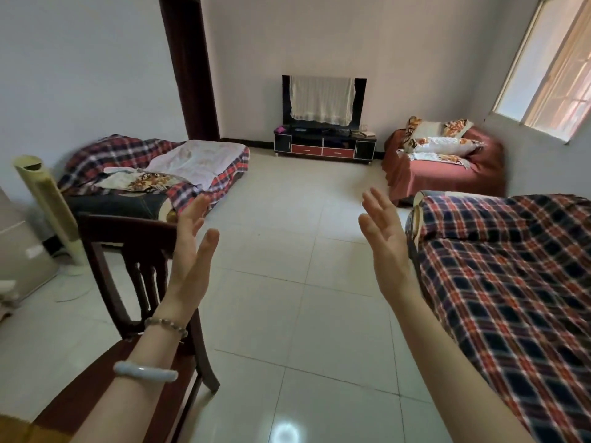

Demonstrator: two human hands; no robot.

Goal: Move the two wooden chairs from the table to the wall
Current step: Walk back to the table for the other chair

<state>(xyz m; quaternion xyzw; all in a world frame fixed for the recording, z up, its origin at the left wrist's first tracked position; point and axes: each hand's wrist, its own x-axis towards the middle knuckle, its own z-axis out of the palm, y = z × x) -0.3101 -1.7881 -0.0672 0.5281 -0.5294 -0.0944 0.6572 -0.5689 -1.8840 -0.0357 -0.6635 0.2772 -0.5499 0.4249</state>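
One dark wooden chair [128, 251] stands at the lower left, its slatted back toward the room and its seat under my left forearm. My left hand [192, 251] is raised in front of the chair's back, palm facing right, fingers spread, holding nothing. My right hand [387, 247] is raised opposite it over the tiled floor, palm facing left, also empty. The hands are about a shoulder's width apart. A second chair and the table are out of view, apart from a yellowish edge [12, 426] at the bottom left corner.
A plaid-covered sofa [153, 167] lies along the left wall, another plaid-covered piece [511, 298] at right. A red armchair [447, 167] and a TV stand [324, 147] stand at the far wall. A tower fan [51, 206] stands left. Bare tiled floor [287, 282] runs down the middle.
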